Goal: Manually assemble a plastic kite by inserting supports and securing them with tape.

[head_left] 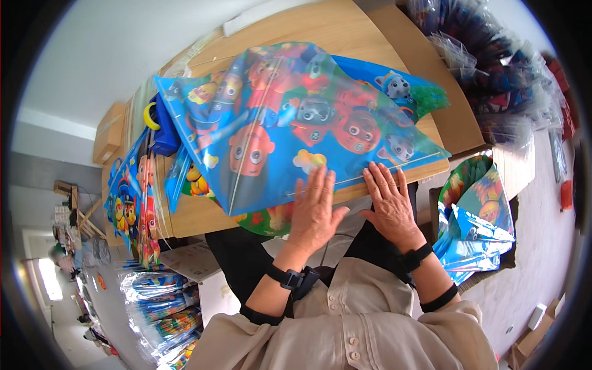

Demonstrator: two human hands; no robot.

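A large blue printed plastic sheet [342,163] with cartoon dogs and a thin pale rod along it, resembling a kite, lies spread on the wooden table. My left hand [317,209] rests over its near edge, fingers stretched out and slightly blurred. Beside it, my right hand [390,206] lies flat with fingers spread, its fingertips on the sheet near the same edge. Neither hand grips anything. Under the sheet, another printed sheet [425,95] sticks out at the far right, and a green and red piece shows below its near edge.
At the left of the table [259,24] stands a blue tape dispenser [165,132] with a yellow roll. Printed sheets [126,209] hang over the left edge. Film-wrapped bundles [163,314] are stacked lower left. An open box [425,68] adjoins the right edge; more printed sheets [475,216] are nearer.
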